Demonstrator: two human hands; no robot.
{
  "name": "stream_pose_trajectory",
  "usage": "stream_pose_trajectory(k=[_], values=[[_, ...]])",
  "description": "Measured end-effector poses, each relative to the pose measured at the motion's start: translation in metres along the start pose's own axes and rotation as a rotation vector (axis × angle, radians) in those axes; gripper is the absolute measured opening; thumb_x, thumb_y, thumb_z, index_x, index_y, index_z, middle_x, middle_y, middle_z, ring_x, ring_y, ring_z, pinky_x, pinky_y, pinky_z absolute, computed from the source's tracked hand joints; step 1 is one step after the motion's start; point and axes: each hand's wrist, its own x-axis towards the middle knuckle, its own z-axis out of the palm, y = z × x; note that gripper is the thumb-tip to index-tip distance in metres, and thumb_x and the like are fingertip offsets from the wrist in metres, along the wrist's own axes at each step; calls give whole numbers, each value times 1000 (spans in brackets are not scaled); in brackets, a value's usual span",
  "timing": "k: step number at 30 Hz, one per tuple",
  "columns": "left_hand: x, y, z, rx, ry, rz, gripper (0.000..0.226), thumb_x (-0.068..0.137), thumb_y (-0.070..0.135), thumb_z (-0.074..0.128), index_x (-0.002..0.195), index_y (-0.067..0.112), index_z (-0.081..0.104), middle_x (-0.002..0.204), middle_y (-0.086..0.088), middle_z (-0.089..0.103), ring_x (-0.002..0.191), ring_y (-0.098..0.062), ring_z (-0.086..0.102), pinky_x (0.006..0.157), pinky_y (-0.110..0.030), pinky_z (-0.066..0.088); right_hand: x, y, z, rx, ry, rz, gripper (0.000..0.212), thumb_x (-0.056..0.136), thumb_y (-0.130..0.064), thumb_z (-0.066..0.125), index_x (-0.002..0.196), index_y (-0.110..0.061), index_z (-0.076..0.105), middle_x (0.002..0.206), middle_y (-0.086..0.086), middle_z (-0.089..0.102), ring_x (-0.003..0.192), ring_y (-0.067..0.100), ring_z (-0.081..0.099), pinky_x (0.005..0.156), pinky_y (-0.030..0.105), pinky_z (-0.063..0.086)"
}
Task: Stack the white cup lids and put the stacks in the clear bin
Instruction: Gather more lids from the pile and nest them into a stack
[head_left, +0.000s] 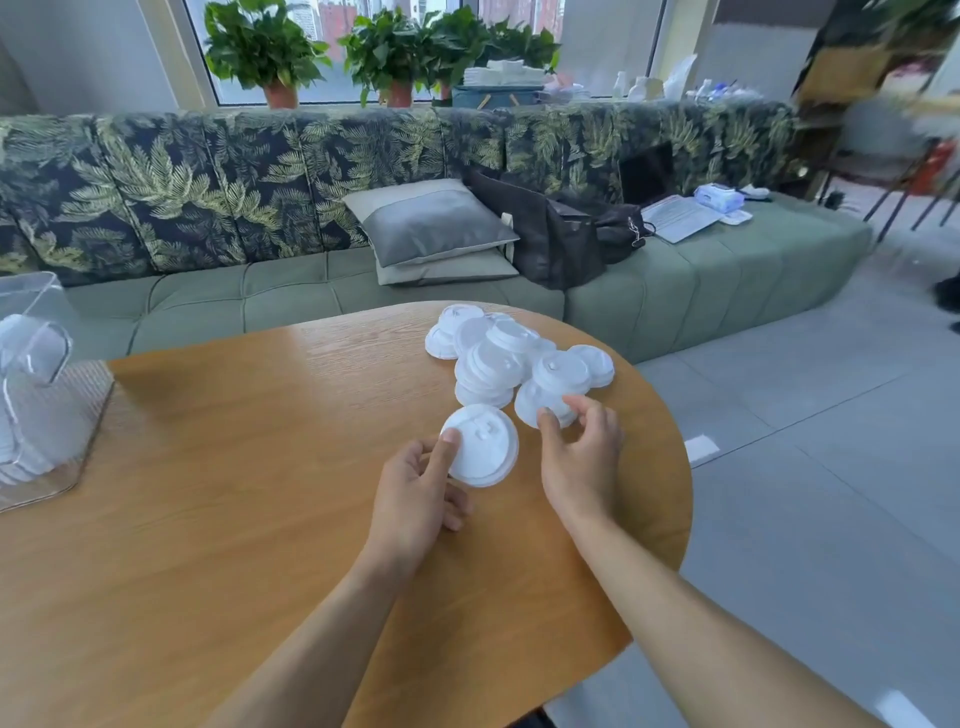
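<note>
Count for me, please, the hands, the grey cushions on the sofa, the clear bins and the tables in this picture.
Hands: 2, the left hand and the right hand
Grey cushions: 2, the upper cushion lying on the lower cushion
Clear bins: 1, the clear bin
Tables: 1, the table
Total: 6

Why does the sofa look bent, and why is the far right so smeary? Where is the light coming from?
Head view: the wide-angle lens bows the sofa back and the edge of the table; the upper right corner is smeared, probably motion blur; daylight from the window behind the sofa lays a pale sheen on the table's far side and washes out detail on the white lids.
</note>
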Motion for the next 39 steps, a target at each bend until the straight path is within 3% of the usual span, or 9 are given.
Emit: stream_pose_trajectory(k=[6,11,15,22,26,30,33,36,39], values=[[30,0,27,24,4,20,38,104,51,55,104,15,67,66,-5,70,46,-15,60,44,-23,48,38,10,4,-174,98,12,62,87,-39,76,140,-16,54,144,3,51,137,24,36,118,44,30],[48,-4,32,54,34,38,41,104,52,54,103,14,68,61,-6,68,45,-15,58,43,-24,46,70,17,11,-371,86,50,89,79,-68,73,148,-18,47,149,4,47,140,28,35,116,43,29],[48,-8,28,56,34,62,42,105,51,53,102,12,68,57,-6,64,42,-13,54,42,-23,44,80,21,16,-425,73,59,86,77,-76,68,141,-21,55,146,1,47,137,24,37,113,40,30],[37,-7,20,29,28,66,47,105,50,51,101,5,63,60,-5,65,46,-17,56,43,-25,46,65,15,7,-54,106,0,70,76,-55,84,130,-24,53,128,-6,58,122,17,50,104,40,46],[25,-8,8,-2,24,71,47,106,50,51,102,4,61,65,-7,68,49,-19,59,43,-27,47,34,9,-1,221,53,-18,65,76,-29,91,121,-40,46,114,-22,62,102,-8,63,82,19,55],[10,-10,-11,-24,40,74,45,102,54,52,106,10,58,59,-10,63,47,-23,58,41,-30,48,0,4,4,325,19,-30,70,78,-14,88,122,-51,48,114,-22,69,104,-1,69,83,18,58],[-4,-11,-34,-11,47,92,41,97,62,53,104,23,62,62,-15,63,48,-26,59,43,-31,50,-25,-4,13,351,-25,-28,74,81,-7,84,131,-45,47,109,-20,74,101,2,71,81,19,58],[-21,-10,-63,9,66,106,32,97,68,53,93,39,66,66,-17,66,50,-28,60,46,-33,52,-51,-14,22,329,-124,-3,75,81,-9,83,129,-49,41,97,-30,75,88,2,73,73,14,54],[-36,-11,-89,24,95,106,34,92,71,53,93,39,65,68,-16,67,50,-27,60,45,-31,51,-76,-22,34,327,-225,13,72,80,-11,85,122,-49,41,93,-26,77,83,3,74,72,15,54]])
